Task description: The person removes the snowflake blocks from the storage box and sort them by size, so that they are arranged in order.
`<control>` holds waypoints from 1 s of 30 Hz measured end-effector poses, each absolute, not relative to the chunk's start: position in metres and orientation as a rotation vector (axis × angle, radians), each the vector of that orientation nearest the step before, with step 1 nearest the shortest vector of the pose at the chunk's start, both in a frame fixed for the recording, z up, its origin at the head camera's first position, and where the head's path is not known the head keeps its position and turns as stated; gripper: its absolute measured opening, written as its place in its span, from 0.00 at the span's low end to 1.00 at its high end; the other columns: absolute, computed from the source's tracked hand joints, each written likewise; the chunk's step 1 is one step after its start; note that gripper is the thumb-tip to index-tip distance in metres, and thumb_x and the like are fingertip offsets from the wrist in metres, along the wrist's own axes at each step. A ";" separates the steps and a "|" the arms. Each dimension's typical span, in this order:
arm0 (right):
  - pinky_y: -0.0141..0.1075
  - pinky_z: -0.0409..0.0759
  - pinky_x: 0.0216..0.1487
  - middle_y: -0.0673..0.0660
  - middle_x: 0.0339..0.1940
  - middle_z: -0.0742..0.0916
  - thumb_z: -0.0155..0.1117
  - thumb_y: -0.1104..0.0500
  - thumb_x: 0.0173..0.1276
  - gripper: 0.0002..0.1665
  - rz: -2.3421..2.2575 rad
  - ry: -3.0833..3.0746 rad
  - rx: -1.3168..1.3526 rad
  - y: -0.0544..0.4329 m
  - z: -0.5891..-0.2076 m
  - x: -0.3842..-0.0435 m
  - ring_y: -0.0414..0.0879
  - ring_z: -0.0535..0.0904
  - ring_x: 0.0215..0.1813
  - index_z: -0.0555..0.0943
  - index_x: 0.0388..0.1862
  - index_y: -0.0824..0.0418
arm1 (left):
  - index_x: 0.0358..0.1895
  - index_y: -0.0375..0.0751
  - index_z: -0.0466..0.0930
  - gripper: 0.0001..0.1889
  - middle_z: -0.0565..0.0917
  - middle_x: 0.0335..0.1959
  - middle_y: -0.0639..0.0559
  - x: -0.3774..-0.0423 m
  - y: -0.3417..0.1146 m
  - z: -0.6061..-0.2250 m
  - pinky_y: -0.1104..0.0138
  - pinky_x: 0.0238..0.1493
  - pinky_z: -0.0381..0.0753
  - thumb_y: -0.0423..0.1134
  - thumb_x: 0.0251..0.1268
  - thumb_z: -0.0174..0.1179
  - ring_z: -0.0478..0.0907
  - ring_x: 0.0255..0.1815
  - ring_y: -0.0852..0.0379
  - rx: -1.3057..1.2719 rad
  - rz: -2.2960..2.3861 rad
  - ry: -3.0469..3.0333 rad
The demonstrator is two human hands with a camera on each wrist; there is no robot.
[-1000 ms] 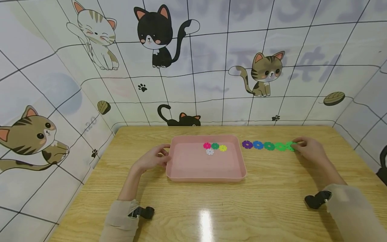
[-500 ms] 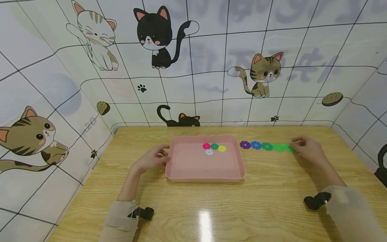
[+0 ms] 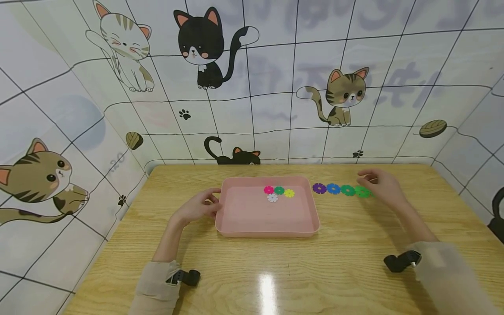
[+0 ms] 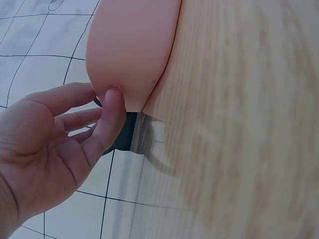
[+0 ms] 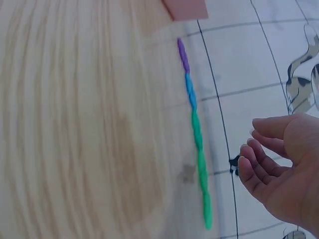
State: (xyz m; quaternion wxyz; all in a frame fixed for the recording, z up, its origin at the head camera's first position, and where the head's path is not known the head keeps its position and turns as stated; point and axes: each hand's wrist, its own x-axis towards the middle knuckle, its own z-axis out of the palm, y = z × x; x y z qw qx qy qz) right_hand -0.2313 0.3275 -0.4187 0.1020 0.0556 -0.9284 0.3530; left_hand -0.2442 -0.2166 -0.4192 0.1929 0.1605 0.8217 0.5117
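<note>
My left hand (image 3: 194,208) holds the left end of a pink tray (image 3: 267,221); in the left wrist view its thumb presses the tray's outer side, with the fingers behind. A row of joined flower-shaped plastic discs lies right of the tray: a purple disc (image 3: 320,188), a blue disc (image 3: 333,189), a dark green disc (image 3: 348,190) and a light green disc (image 3: 362,191). Over the row's right end hovers my right hand (image 3: 383,189), fingers loosely bent and nothing between them. It hides the last light green disc in the head view. The right wrist view shows the whole row (image 5: 197,132) edge-on.
Inside the tray lie a pink disc (image 3: 269,190), a green disc (image 3: 279,190), a yellow disc (image 3: 289,193) and a white disc (image 3: 272,198). The wooden table (image 3: 244,267) meets a cat-patterned wall covering (image 3: 271,109) at its back edge.
My right hand has let go of the light green end disc, lifted slightly and moved left over the row. The left hand stays at the tray.
</note>
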 end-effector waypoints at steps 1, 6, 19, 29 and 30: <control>0.27 0.75 0.33 0.66 0.45 0.84 0.61 0.52 0.77 0.23 1.055 -2.739 0.180 0.323 -0.416 -0.232 0.52 0.80 0.45 0.79 0.59 0.70 | 0.74 0.26 0.58 0.29 0.73 0.46 0.38 -0.244 -0.216 -0.419 0.55 0.45 0.86 0.30 0.75 0.56 0.81 0.39 0.47 0.450 1.435 2.306; 0.30 0.77 0.32 0.64 0.45 0.84 0.61 0.51 0.77 0.23 1.076 -2.730 0.271 0.300 -0.406 -0.234 0.44 0.81 0.41 0.79 0.59 0.68 | 0.74 0.27 0.58 0.29 0.73 0.47 0.38 -0.245 -0.216 -0.420 0.55 0.45 0.86 0.30 0.75 0.56 0.81 0.41 0.46 0.455 1.432 2.303; 0.47 0.83 0.47 0.64 0.47 0.85 0.62 0.55 0.77 0.19 1.167 -2.748 0.435 0.230 -0.388 -0.242 0.59 0.83 0.48 0.79 0.58 0.66 | 0.75 0.26 0.57 0.30 0.72 0.47 0.38 -0.244 -0.218 -0.421 0.57 0.44 0.86 0.29 0.75 0.56 0.80 0.38 0.51 0.452 1.433 2.302; 0.41 0.83 0.42 0.62 0.44 0.86 0.65 0.61 0.73 0.15 1.301 -2.728 0.576 0.183 -0.394 -0.252 0.56 0.84 0.44 0.80 0.56 0.67 | 0.75 0.25 0.56 0.30 0.73 0.47 0.37 -0.247 -0.218 -0.422 0.57 0.44 0.86 0.30 0.75 0.55 0.81 0.39 0.49 0.476 1.444 2.287; 0.42 0.83 0.44 0.62 0.44 0.86 0.64 0.62 0.73 0.15 1.310 -2.729 0.589 0.178 -0.395 -0.252 0.55 0.84 0.44 0.81 0.55 0.67 | 0.75 0.25 0.56 0.30 0.73 0.46 0.37 -0.247 -0.218 -0.423 0.57 0.44 0.86 0.30 0.75 0.55 0.81 0.39 0.50 0.478 1.444 2.286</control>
